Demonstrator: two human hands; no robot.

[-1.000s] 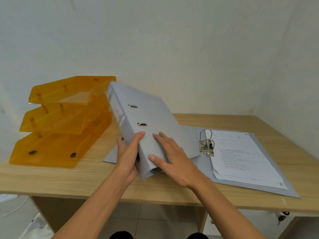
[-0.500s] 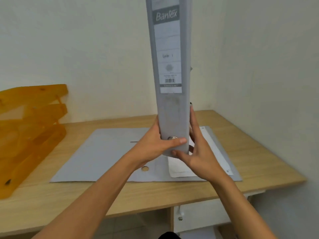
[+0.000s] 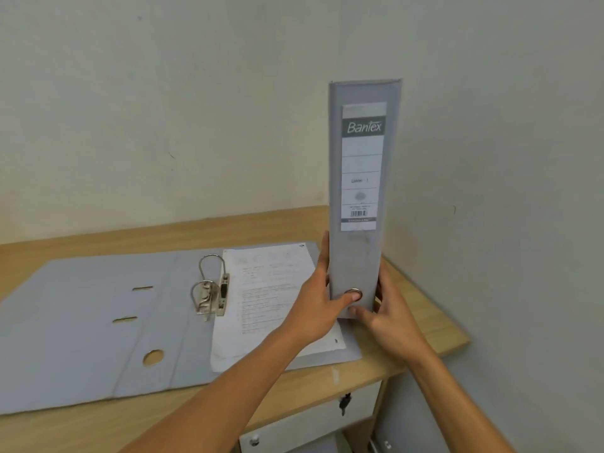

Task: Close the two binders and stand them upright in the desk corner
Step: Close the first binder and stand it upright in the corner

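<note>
A closed grey binder (image 3: 361,191) stands upright with its labelled spine facing me, held over the right part of the desk near the wall corner. My left hand (image 3: 318,308) grips its lower left side, thumb by the metal finger ring. My right hand (image 3: 387,317) holds its lower right side and bottom edge. A second grey binder (image 3: 98,322) lies open and flat on the desk, its ring mechanism (image 3: 212,289) up and a stack of printed paper (image 3: 271,289) on its right half. Whether the upright binder touches the desk is hidden by my hands.
The wooden desk (image 3: 425,322) meets two pale walls at the back right corner. Under its front edge is a white drawer unit (image 3: 310,420) with a key in the lock (image 3: 343,403).
I lifted the closed binder off the open one, turned it upright, and carried it right and lower toward the corner. The view swung right, so the orange trays left the frame.
</note>
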